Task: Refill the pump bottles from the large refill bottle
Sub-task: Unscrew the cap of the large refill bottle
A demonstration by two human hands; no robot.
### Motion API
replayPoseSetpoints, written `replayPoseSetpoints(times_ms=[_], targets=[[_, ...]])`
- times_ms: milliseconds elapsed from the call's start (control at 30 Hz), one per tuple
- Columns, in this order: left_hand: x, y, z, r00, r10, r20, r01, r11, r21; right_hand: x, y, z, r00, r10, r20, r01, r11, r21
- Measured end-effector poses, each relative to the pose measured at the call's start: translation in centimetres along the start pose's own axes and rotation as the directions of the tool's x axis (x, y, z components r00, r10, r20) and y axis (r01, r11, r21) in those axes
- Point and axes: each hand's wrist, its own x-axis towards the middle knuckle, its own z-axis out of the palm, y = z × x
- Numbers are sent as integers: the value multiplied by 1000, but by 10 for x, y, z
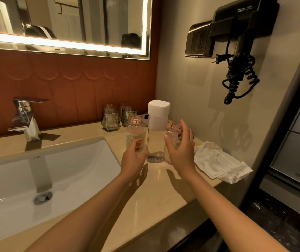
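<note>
Left hand (133,158) grips left pump bottle (135,132); right hand (181,150) spread against right pump bottle (173,132).
Risk: I clip the refill bottle (158,115) between them, it topples.

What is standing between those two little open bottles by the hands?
A tall clear refill bottle with a white cap stands on the countertop between the left small bottle and the right small bottle, seen in the head view.
</note>
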Motion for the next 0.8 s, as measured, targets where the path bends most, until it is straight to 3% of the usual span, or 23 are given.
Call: replayPoseSetpoints(times_ms=[300,600,800], targets=[[24,10,7,978,39,207,-7,989,-149,32,-19,11,998,48,49,-49,998,26],[33,21,24,988,39,147,-19,991,-132,27,-13,-3,994,105,42,-110,987,118],[19,20,14,989,20,146,-19,1000,-9,20,-17,-17,992,123,36,-127,983,135]])
